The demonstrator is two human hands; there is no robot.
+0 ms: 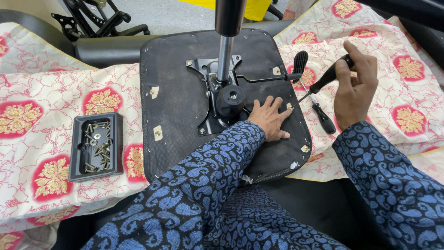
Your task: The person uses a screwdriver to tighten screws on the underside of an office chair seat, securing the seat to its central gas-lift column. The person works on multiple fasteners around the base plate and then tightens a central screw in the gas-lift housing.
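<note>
Left hand [272, 119] lies flat, fingers spread, on upturned black seat base [185, 115] at centre. Right hand [354, 90], at 2 o'clock, grip closed round screwdriver [323, 83], tip by seat edge. Screw tray [96, 146] at 9 o'clock; gas cylinder [226, 41] at 12.

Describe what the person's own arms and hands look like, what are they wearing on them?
Both arms wear long sleeves of a dark navy knit patterned all over with lighter blue paisley swirls. The left sleeve and the right sleeve reach to the wrists. The left hand and right hand are bare: no gloves, and no rings or watch show.
</note>
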